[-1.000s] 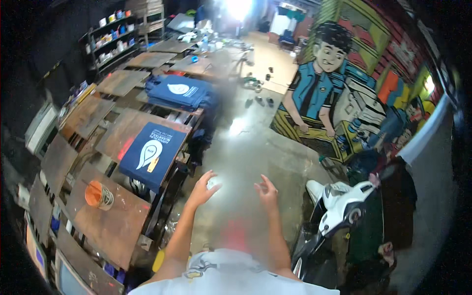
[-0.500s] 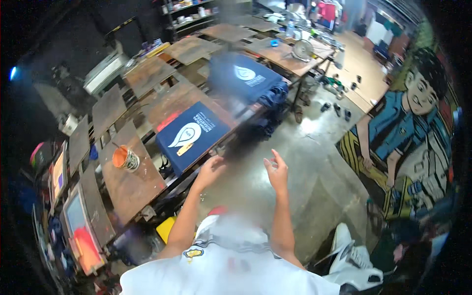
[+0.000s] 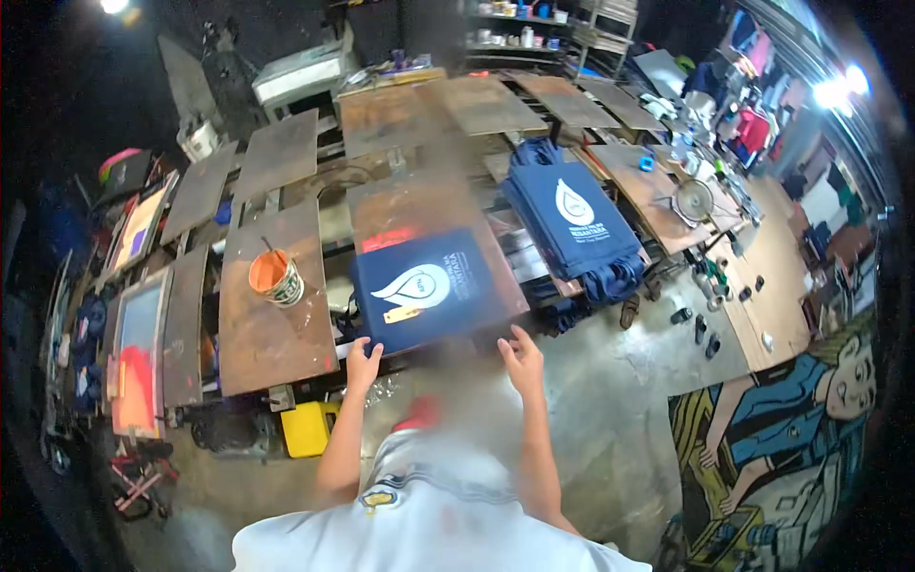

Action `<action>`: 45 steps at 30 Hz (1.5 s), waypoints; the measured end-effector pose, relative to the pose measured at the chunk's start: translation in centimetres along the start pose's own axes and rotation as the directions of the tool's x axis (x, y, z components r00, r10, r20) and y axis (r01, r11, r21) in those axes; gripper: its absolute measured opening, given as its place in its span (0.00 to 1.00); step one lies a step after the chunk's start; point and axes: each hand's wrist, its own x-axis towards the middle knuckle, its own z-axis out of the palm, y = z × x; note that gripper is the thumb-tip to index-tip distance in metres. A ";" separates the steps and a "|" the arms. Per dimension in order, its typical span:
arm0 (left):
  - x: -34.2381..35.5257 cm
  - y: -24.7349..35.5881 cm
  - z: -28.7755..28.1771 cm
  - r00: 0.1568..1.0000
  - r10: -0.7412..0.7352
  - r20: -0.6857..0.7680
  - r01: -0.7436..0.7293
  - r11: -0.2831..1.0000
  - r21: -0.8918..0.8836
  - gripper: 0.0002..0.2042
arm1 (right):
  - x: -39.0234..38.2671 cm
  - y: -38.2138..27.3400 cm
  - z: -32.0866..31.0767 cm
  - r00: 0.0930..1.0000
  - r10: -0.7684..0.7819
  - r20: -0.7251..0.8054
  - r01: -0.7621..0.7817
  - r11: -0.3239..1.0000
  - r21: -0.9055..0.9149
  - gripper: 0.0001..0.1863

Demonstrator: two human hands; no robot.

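At the far left, framed screens (image 3: 141, 348) lie beside a row of brown boards. On the board just right of them stands an orange paint tub (image 3: 274, 277). The left hand (image 3: 362, 362) reaches to the near left corner of a blue bag (image 3: 429, 286) with a white drop print, fingers at its edge; whether it grips is unclear. The bag lies flat on the middle board (image 3: 419, 205). The right hand (image 3: 521, 355) has its fingers spread at the bag's near right corner. Farther right, a pile of bags (image 3: 572, 219) lies stacked.
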 end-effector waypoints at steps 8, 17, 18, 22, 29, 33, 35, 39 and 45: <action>5.8 -7.2 1.0 0.847 -0.508 0.157 0.531 0.797 -0.289 0.26 | 8.9 -3.7 6.6 0.979 -0.037 0.202 0.037 0.999 0.003 0.25; 16.2 9.1 -0.6 0.999 0.026 0.041 0.009 0.742 -0.670 0.27 | 14.1 -6.6 13.8 0.882 -0.153 0.446 0.211 0.974 -0.084 0.32; 18.0 11.4 -0.2 0.996 0.062 0.064 -0.001 0.731 -0.683 0.27 | 14.4 -6.7 14.1 0.828 -0.251 0.501 0.336 0.938 -0.086 0.34; 24.9 16.5 3.6 0.993 0.101 0.053 -0.035 0.710 -0.703 0.31 | 15.4 -6.6 14.4 0.870 -0.131 0.476 0.266 0.936 -0.230 0.31; 27.1 26.4 5.7 0.959 0.146 0.243 0.107 0.606 -0.788 0.36 | 20.4 -5.2 10.2 0.956 0.118 0.267 -0.105 0.992 -0.063 0.13; 26.4 29.4 5.9 0.938 0.228 0.260 0.088 0.569 -0.817 0.32 | 22.1 -4.4 9.1 0.964 0.055 0.260 -0.140 0.937 0.320 0.13; 26.2 30.0 6.7 0.938 0.242 0.247 0.036 0.644 -0.764 0.30 | 22.7 -3.9 8.1 0.947 0.132 0.294 -0.234 0.908 0.347 0.13; 24.0 28.4 8.5 0.938 0.263 0.228 -0.075 0.793 -0.604 0.19 | 23.6 -2.8 8.4 0.934 0.210 0.290 -0.324 0.840 0.435 0.11; 20.4 23.5 7.1 0.963 0.237 0.128 -0.131 0.829 -0.544 0.14 | 25.5 1.0 8.2 0.973 0.010 0.232 -0.111 0.898 0.425 0.26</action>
